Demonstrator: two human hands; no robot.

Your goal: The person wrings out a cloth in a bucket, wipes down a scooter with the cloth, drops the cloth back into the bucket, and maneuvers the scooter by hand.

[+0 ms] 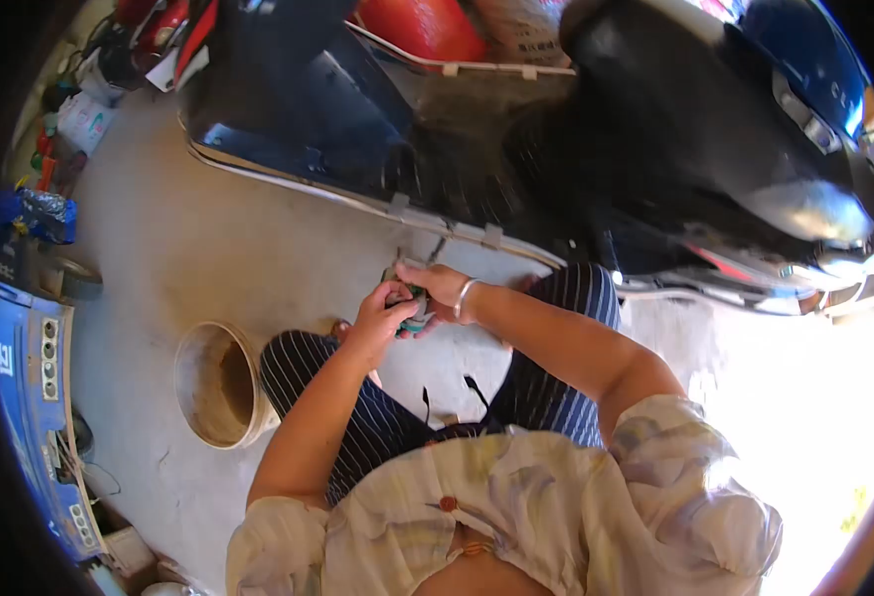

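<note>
My left hand point(379, 316) and my right hand point(443, 290) come together in front of my knees, below the edge of a dark motor scooter point(337, 109). Both have their fingers closed around a small grey and green object point(414, 320). Fingers cover most of it, so I cannot make out its kind. A light bangle circles my right wrist. Beneath the hands lies the grey concrete floor point(437, 368).
An open, stained bucket point(261, 412) stands left of my striped trouser leg. At the far left is a blue panel point(24, 368) with round fittings. Red and white sacks point(425, 32) sit behind the scooter. Bright light comes in at the right.
</note>
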